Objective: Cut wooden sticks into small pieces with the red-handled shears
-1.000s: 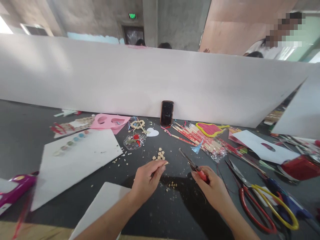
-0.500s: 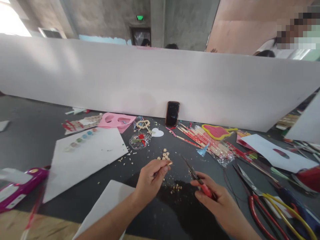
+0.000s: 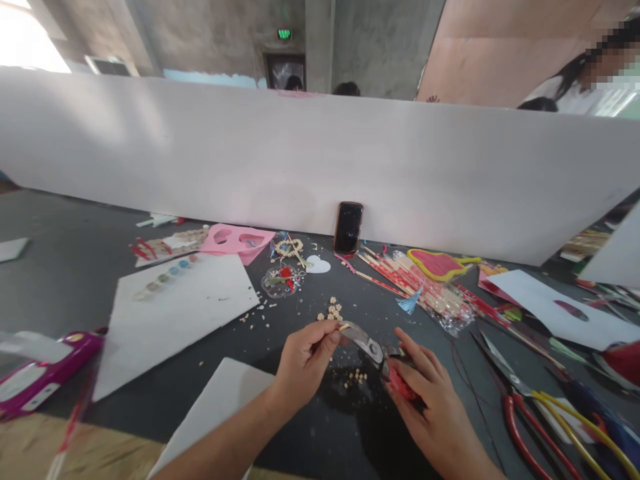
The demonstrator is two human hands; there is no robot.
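Note:
Between the thumb and fingers of my left hand [image 3: 306, 359] is a short, pale wooden stick [image 3: 343, 327], with only its tip showing. My right hand [image 3: 433, 397] grips a pair of red-handled pruning shears [image 3: 371, 348], whose metal jaws reach left to the stick's tip. Whether the blades are closed on the wood is hard to see. Just beyond my left hand lies a cluster of pale flower-shaped pieces [image 3: 334, 309]. Small cut wooden bits [image 3: 356, 379] are scattered on the dark table below the shears.
A phone [image 3: 349, 227] leans on the white partition [image 3: 250, 153]. Patterned sticks [image 3: 395, 273] lie back right, large scissors [image 3: 513, 387] at right. On the left are a white board [image 3: 180, 313] and a purple tool [image 3: 55, 373]. A plastic dish [image 3: 280, 283] holds beads.
My right hand has turned the shears and brought their jaws left, up to the stick's tip. My left hand keeps its pinch on the stick, nearly still. The view shifts slightly.

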